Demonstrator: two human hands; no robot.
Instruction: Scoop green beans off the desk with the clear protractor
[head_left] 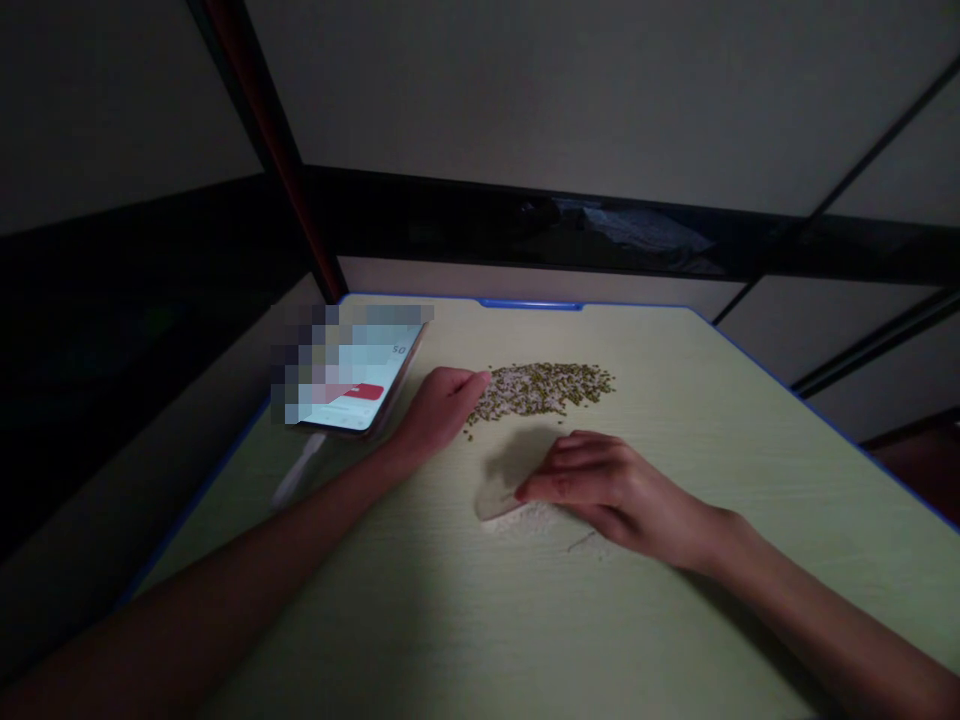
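Note:
My left hand (448, 405) rests on the table at the left end of a mixed pile of green beans and pale grains (551, 388). Its fingers are curled closed, thumb uppermost, and whatever they may hold is hidden. Nearer to me, my right hand (600, 480) pinches a thin, flat, pale piece with a rounded corner (495, 502); its exact kind does not show. The piece is tilted, its lower edge at the table. Close along that edge lie small white grains (536, 520), partly under my right hand. A thin dark strand (581, 542) lies beside them.
A phone (375, 385) with a lit screen lies at the table's left, with a white cable (300, 470) running from it. The pale wooden table (420, 620) has a blue edge and a blue handle (531, 304) at the far side. Cabinet panels (525, 100) stand behind.

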